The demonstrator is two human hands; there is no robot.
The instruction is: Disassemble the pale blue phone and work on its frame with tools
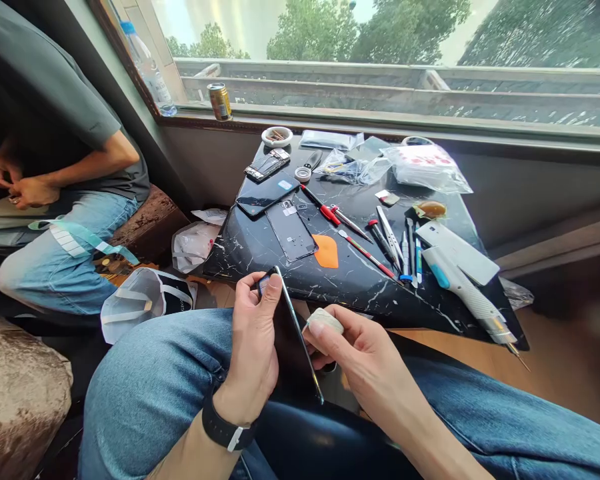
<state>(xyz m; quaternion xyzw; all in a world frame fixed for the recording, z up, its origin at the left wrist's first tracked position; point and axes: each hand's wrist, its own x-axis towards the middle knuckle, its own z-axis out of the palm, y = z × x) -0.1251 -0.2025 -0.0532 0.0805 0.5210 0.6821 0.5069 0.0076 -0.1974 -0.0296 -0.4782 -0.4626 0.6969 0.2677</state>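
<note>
The left hand [253, 340] grips a tilted dark phone panel [300, 340] while the right hand [360, 353] pinches a white roll [324, 321] just beside its edge, in front of a black marble table [370, 293] crowded with phones [291, 230] and screwdrivers [366, 253].

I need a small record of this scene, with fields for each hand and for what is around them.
Left hand: holds a thin dark phone panel by its edge
Right hand: pinches a cream-coloured wad at the panel's edge
Nearby: orange pry card, black phone body, red-handled screwdriver
Surface: black marble-pattern table
Other person: co-worker, seated to the left
</note>
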